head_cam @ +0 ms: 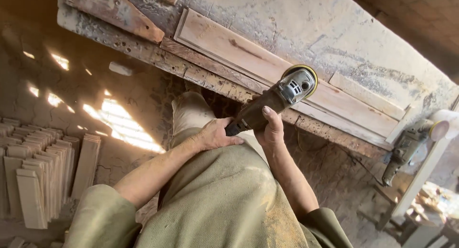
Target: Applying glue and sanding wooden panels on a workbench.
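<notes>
1. Held a hand-held angle grinder (275, 99) in both hands, just off centre toward 1 o'clock, above the near edge of the workbench (334, 33).
2. Closed the left hand (216, 134) round the tail end of the grinder's dark body, fingers curled tight about it, at 6 o'clock from the tool's head.
3. Wrapped the right hand (270, 131) round the body further forward, thumb laid up along the casing; grip pressed shut on the tool.
4. Pointed the grey gear head with its yellow-rimmed sanding disc (302, 72) toward 1 o'clock, over a long pale wooden panel (248, 56) lying on the bench; could not tell whether disc and panel touched.
5. Left a second grinder (406, 147) at 3 o'clock, resting off the bench's end, well apart from both hands.
6. Left a rough plank (117, 11) at 11 o'clock on the dusty bench top.
7. Stood a stack of short wooden slats (38, 174) at 8 o'clock on the earthen floor (119, 99), beside sunlit patches.
8. Wore dusty olive clothing (220, 195), filling the frame at 6 o'clock.
</notes>
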